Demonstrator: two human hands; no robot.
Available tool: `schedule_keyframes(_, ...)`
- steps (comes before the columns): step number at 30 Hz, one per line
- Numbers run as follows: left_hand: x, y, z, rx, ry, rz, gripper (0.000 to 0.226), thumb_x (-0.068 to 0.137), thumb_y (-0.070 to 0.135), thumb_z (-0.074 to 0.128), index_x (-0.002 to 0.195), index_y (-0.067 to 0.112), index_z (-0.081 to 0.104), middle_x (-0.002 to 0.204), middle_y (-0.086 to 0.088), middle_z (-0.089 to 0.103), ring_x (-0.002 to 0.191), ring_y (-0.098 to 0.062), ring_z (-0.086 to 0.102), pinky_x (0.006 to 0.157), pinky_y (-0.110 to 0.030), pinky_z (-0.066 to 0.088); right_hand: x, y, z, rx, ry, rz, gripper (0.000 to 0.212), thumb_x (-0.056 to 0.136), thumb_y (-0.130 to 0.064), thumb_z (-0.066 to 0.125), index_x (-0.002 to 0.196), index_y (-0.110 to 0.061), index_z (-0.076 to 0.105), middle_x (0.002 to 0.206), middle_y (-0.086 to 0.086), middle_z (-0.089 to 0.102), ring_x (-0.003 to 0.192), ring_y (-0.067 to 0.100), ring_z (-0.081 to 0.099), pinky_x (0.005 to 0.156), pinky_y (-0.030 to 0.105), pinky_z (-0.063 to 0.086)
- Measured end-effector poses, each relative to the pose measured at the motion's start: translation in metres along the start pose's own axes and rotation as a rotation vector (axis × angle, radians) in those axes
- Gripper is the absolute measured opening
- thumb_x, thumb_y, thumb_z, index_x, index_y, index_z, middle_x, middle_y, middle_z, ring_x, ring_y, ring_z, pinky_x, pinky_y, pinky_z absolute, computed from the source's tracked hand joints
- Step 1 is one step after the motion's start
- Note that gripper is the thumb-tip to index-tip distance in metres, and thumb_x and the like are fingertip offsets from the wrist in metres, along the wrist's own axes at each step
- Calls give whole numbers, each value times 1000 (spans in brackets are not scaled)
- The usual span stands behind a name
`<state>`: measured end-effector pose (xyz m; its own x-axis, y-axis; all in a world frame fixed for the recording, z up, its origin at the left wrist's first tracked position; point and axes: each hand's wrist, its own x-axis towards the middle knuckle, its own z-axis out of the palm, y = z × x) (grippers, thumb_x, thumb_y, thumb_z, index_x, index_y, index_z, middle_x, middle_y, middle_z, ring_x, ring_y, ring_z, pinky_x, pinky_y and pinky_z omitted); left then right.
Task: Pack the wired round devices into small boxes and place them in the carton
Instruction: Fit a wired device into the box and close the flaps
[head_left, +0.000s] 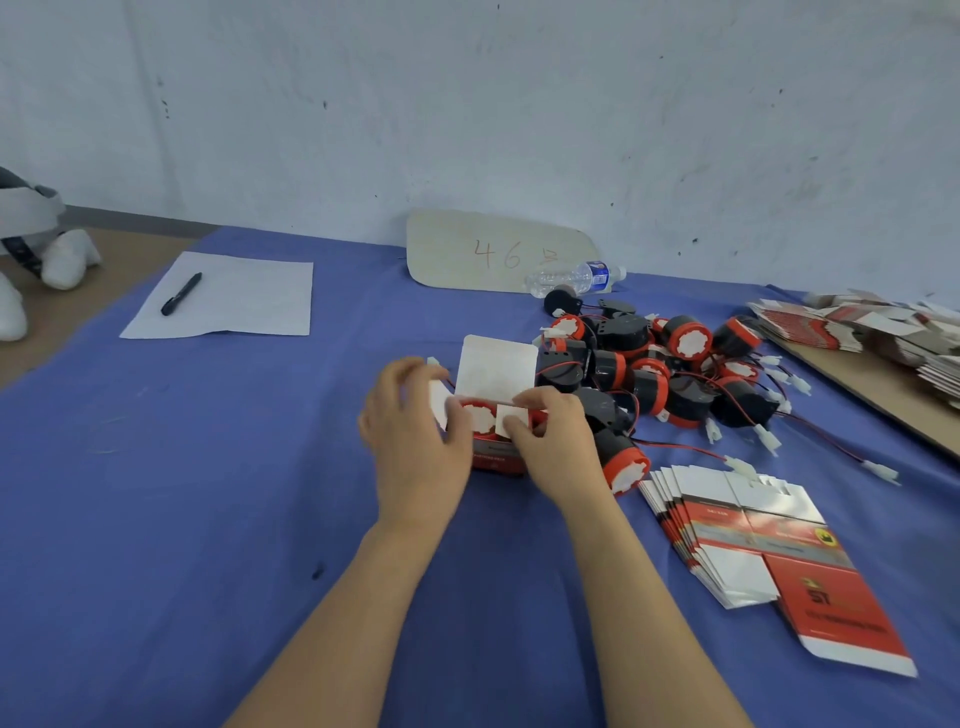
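A small red box (496, 460) stands on the blue cloth, its white lid flap (496, 369) upright. Inside it sits a round black-and-red device (480, 418) with a white face. My left hand (415, 436) grips the box's left side and its white side flap. My right hand (556, 436) pinches the right side flap (509, 420) and folds it over the device. A pile of wired round devices (670, 369) lies just right of the box. No carton is in view.
A fanned stack of flat box blanks (743, 545) lies at the right front. More blanks (883, 332) are heaped on a board at the far right. A water bottle (576, 278), a numbered card (493, 254), paper (228, 296) and a pen (181, 293) lie behind.
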<state>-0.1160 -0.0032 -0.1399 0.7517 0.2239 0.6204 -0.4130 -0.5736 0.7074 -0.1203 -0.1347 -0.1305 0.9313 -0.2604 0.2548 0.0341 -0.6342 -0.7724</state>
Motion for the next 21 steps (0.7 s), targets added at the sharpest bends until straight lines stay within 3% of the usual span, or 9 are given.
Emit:
schedule_keyframes(2,3,1,-3,-274,-117,-278,34,100,25,43,133,18,46,126,10,51,116,-4,48,99,-19,37,-1,1,0,75,15,63,47,89,-19,63,131,-17,42,132,3,40,109,19,51,93,28,43)
schedule_keyframes(3,4,0,-1,-397,-207,-379,34,102,32,34,134,24,45,121,15,54,112,2,50,94,-14,39,-1,1,0,111,14,76,59,89,-18,64,139,-17,33,136,3,38,116,20,49,98,30,42)
schedule_keyframes(6,3,-5,3,-451,-376,-353,33,103,32,30,112,26,62,115,8,63,104,-3,57,88,-19,46,0,2,1,192,-44,58,81,90,-13,62,152,-19,10,136,-5,45,120,15,46,94,24,37)
schedule_keyframes(10,3,-11,7,-348,-392,-251,21,95,12,52,87,30,61,113,5,49,96,2,51,74,-1,39,-1,3,2,230,-25,-57,70,89,-5,60,145,-25,25,124,-6,53,92,11,53,76,19,42)
schedule_keyframes(12,3,-15,9,-357,-368,-325,23,93,9,53,93,32,55,114,4,43,80,8,50,65,-2,40,-3,2,2,264,-27,-95,65,88,-2,60,139,-27,28,116,-8,56,94,13,59,72,16,45)
schedule_keyframes(14,4,-17,10,-373,-346,-402,26,92,11,54,109,29,47,120,6,40,73,3,51,61,-8,42,-6,1,-2,263,-64,-140,58,89,-2,59,131,-32,33,112,-12,55,96,7,59,71,12,46)
schedule_keyframes(18,7,-18,8,-408,-350,-428,49,92,17,57,137,26,37,128,9,32,103,-9,49,81,-21,43,-10,0,-9,129,-280,-225,35,90,-18,62,117,-36,50,121,-13,49,110,-2,48,85,3,39)
schedule_keyframes(21,9,-16,3,-471,-418,-388,44,94,11,50,129,37,46,130,13,38,114,-7,46,88,-21,43,-11,2,-8,156,-311,-187,30,89,-33,65,118,-35,60,128,-15,48,114,-8,44,93,6,36)
